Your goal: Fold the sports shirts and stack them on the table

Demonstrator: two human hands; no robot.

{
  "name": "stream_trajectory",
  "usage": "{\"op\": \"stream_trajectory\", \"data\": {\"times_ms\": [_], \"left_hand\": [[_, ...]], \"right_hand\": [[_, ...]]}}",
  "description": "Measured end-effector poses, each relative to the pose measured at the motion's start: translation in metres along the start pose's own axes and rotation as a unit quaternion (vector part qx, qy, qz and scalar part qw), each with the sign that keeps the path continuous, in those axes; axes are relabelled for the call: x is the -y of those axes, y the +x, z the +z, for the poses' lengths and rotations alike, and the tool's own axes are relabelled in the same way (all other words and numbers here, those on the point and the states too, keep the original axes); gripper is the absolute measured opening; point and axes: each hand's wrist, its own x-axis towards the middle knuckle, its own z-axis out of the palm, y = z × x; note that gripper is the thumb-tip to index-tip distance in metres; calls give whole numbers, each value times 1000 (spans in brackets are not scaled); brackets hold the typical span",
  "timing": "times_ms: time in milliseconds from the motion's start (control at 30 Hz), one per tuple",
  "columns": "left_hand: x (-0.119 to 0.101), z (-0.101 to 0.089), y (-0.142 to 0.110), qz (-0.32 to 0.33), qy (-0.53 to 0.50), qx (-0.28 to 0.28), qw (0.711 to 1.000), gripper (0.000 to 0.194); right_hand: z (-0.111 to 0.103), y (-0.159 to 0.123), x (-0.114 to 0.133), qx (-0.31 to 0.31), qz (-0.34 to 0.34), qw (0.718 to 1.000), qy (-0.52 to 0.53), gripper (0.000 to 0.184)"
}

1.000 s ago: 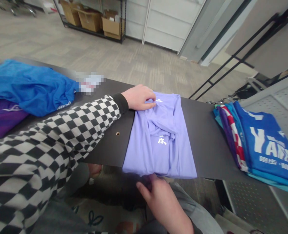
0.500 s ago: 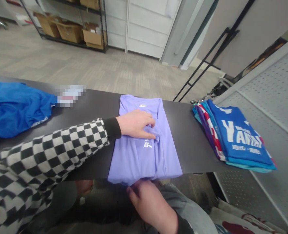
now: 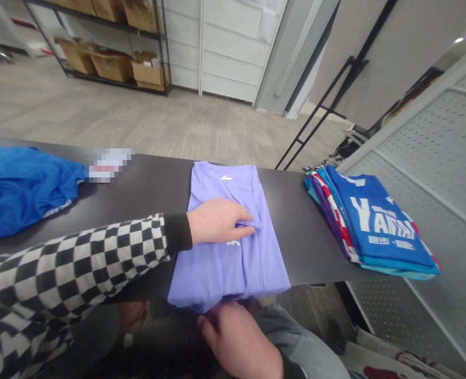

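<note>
The bench (image 3: 149, 189) ran across the whole view, from the loose cloth at the left to the pile at the right; upon it, in the middle, lay the lilac shirt (image 3: 225, 271), collar end away from the person and near end at the bench's front edge, dipping slightly past it; no sleeve stuck out at either side, so the narrowing into a panel appeared to be done; what seemed left was the neatening, for the front was rumpled at its middle, a loose fold stood toward the right, and the near end looked uneven.

The stack of folded shirts (image 3: 390, 231) sat well apart at the right, squared up for the most part, evidently finished; the blue garment (image 3: 27, 184) lay crumpled at the left, not yet folded.

The right hand (image 3: 240, 337) was below the near end of the shirt, touching it or just beside it; its fingertips were hidden, so I could not tell whether its grip was clamped on the cloth; the left hand (image 3: 219, 221) rested across the shirt's middle, its grip apart, thumb and forefinger spread with a crease of cloth between them.

Smallest, the white mark (image 3: 226, 178) below the collar showed uncovered; the lettering (image 3: 233, 242) lower down was partly hidden.
</note>
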Motion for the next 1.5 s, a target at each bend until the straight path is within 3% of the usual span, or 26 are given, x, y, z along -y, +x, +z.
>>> {"op": "stream_trajectory", "data": {"times_ms": [133, 233, 333, 467, 667, 1000, 1100, 1267, 1400, 1500], "left_hand": [[28, -7, 4, -59, 5, -56, 997, 49], [59, -11, 4, -92, 58, 18, 994, 60], [75, -11, 1, -116, 87, 97, 985, 76], [65, -11, 0, -91, 94, 48, 990, 72], [55, 2, -3, -56, 71, 127, 988, 84], [57, 4, -5, -57, 68, 125, 988, 85], [56, 2, -5, -47, 69, 96, 992, 81], [44, -15, -18, -10, 63, -22, 998, 63], [25, -22, -51, -12, 59, -107, 992, 51], [14, -20, -85, -17, 70, -123, 990, 42]], "right_hand": [[2, 0, -1, -6, 2, 1000, -9, 26], [2, 0, -2, -4, -7, 1000, -6, 26], [2, 2, -1, -3, -17, 1000, 1, 26], [3, 4, -1, -15, -14, 1000, -5, 29], [3, 7, -4, 0, 11, 998, -56, 25], [-13, 11, -12, 52, 17, 990, -130, 28], [-13, 14, -17, 56, 12, 991, -117, 30], [-7, 22, -24, 84, 3, 990, -117, 38], [2, 30, -27, 52, -14, 993, -100, 49], [9, 31, -28, 9, -26, 994, -105, 44]]}}
